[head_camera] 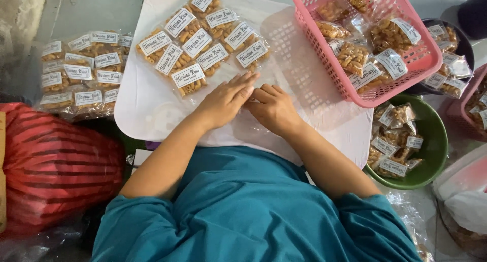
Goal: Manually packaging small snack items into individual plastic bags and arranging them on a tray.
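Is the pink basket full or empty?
Partly full: the pink basket holds several labelled snack packets, with bare mesh floor showing at its near side.

On the white table (147, 109), the left hand (225, 100) lies flat and the right hand (274, 108) curls beside it, touching, just below a clear bag of labelled snack packets (203, 38), with a pink basket (426, 59) of packets to the right.
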